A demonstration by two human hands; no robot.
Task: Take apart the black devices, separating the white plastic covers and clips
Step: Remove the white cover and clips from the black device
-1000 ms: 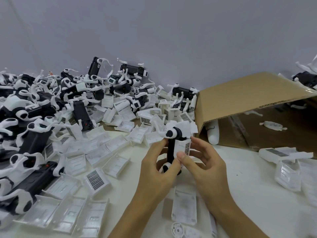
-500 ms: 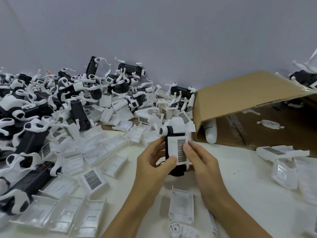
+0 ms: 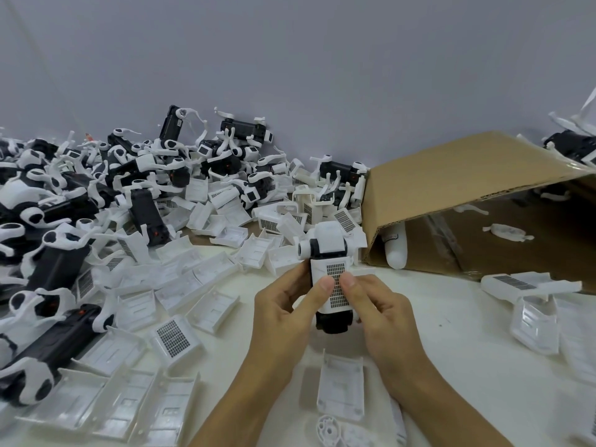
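Note:
I hold one black device [image 3: 332, 322] upright above the table, just in front of me. Its white cover with a dark grid patch [image 3: 325, 272] faces me, and a white cap sits across its top. My left hand [image 3: 283, 314] grips the device from the left, thumb pressed on the cover. My right hand [image 3: 377, 311] grips it from the right, thumb on the grid patch beside the left thumb. The device's lower black end shows between my palms.
A large heap of black devices with white clips [image 3: 138, 185] fills the left and back. Loose white covers [image 3: 180, 285] lie spread over the white table [image 3: 451, 356]. An open cardboard box [image 3: 467, 188] lies on its side at right. One cover [image 3: 342, 385] rests below my hands.
The device has been turned so its gridded white cover faces me. Both thumbs have moved onto the cover's front, side by side.

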